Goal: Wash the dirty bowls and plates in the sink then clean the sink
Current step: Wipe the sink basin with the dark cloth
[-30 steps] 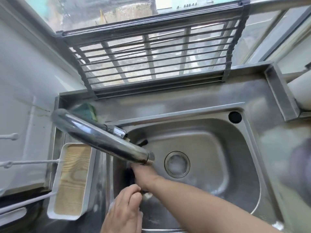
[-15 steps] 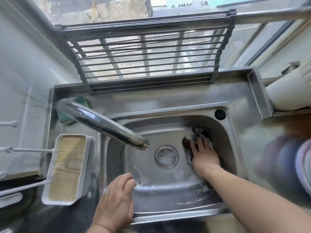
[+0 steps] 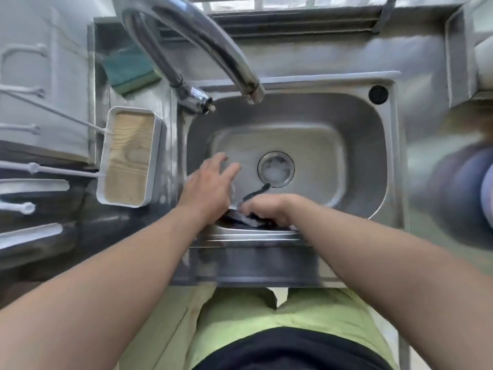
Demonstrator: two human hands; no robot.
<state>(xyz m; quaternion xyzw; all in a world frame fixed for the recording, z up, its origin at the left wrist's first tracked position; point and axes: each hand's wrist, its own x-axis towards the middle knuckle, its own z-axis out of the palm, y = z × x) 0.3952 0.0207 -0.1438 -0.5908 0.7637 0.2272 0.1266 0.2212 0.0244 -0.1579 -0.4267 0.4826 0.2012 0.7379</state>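
The steel sink (image 3: pixel 354 145) holds no dishes; foam covers its round drain (image 3: pixel 276 169). My right hand (image 3: pixel 266 208) grips a dark scouring cloth (image 3: pixel 246 218) pressed against the sink's near wall, with a dark strand trailing toward the drain. My left hand (image 3: pixel 210 180) reaches into the left side of the basin with fingers spread and holds nothing. The cloth is mostly hidden under my right hand.
A chrome faucet (image 3: pixel 202 41) arches over the back left of the basin. A green sponge (image 3: pixel 130 68) lies on the back left ledge. A white tray with a wooden board (image 3: pixel 129 158) sits left of the sink. Blurred dishes (image 3: pixel 474 188) stand at the right.
My right hand has swept the cloth from the sink's right side to the near wall. My left hand has left the front rim and gone into the basin. The view has tilted down.
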